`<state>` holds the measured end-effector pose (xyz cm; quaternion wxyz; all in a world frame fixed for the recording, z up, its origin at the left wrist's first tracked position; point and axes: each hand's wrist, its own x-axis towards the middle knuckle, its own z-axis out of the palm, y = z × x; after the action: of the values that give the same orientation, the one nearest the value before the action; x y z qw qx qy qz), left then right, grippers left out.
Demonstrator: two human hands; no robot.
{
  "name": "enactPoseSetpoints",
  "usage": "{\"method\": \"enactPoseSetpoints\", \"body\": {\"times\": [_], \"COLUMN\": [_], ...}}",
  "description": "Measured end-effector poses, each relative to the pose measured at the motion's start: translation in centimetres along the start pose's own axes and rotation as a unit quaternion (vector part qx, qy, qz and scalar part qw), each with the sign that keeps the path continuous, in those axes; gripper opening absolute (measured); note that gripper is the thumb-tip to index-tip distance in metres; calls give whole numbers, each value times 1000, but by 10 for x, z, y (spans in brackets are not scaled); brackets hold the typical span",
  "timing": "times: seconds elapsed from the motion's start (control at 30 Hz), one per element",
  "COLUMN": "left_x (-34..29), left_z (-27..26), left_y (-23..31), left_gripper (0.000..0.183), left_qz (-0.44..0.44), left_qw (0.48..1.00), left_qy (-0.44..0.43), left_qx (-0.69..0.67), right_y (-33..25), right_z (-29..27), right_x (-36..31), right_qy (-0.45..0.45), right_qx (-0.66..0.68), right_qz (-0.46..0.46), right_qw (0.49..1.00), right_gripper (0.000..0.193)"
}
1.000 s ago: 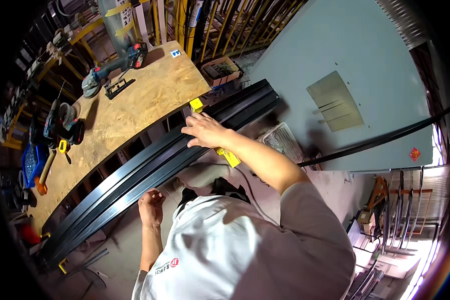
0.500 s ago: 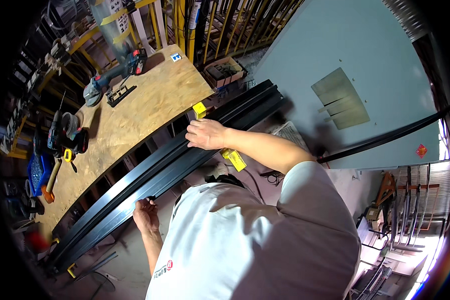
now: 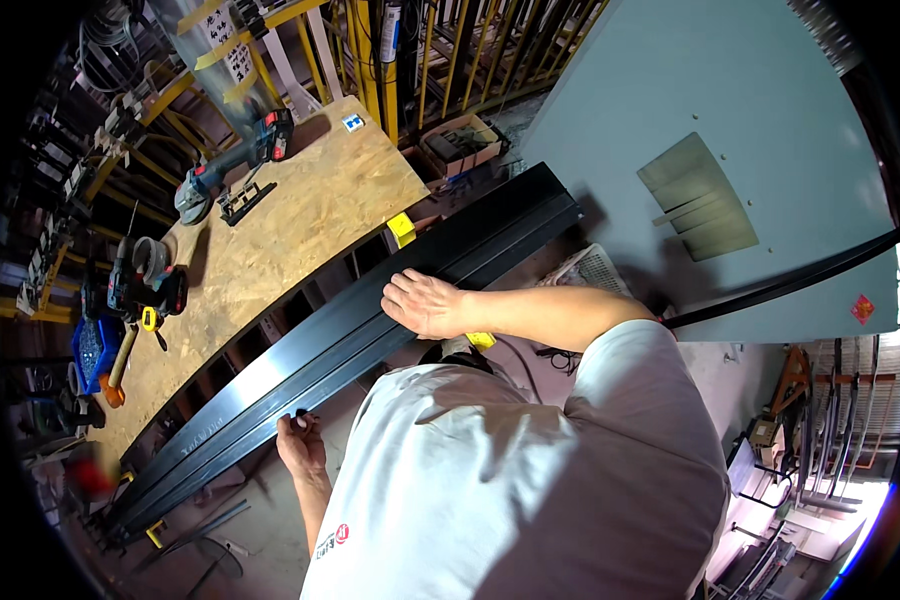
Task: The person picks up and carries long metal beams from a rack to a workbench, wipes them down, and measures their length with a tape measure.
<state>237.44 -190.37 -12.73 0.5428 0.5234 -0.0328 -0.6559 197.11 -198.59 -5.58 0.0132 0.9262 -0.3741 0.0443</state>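
Observation:
A long black metal profile (image 3: 345, 310) with ridges lies slantwise before me, from lower left to upper right. My right hand (image 3: 425, 303) grips it from above near its middle, fingers bent over a raised ridge. Close to the profile's near edge is my left hand (image 3: 302, 445), its fingers curled together in a pinch. Something small and dark shows at those fingertips, too small to name. Yellow support blocks (image 3: 401, 229) sit beside and under the profile.
A chipboard worktop (image 3: 300, 210) runs along the far side, bearing an angle grinder (image 3: 210, 180), a cordless drill (image 3: 122, 280), a hammer (image 3: 122, 365) and a blue bin (image 3: 92, 350). A large grey-blue panel (image 3: 770, 130) stands at right. A white basket (image 3: 595, 275) is near it.
The profile has turned, now showing a broad flat face on its far side. My right hand has moved slightly nearer and right along with it. My left hand has shifted slightly right and down.

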Motion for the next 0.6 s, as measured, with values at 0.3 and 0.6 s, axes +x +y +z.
{"method": "enactPoseSetpoints", "body": {"times": [0.3,0.6], "left_x": [-12,-18], "left_z": [-32,-47], "left_y": [22,52], "left_gripper": [46,42], "left_qz": [-45,1], "left_qw": [999,1000], "left_qy": [-22,-18], "left_qx": [20,-18], "right_y": [-9,-16], "right_z": [-13,-49], "right_x": [-2,13], "right_qy": [-79,-194], "right_qx": [110,173], "right_qz": [47,78], "right_qw": [990,962], "right_gripper": [31,40]}}
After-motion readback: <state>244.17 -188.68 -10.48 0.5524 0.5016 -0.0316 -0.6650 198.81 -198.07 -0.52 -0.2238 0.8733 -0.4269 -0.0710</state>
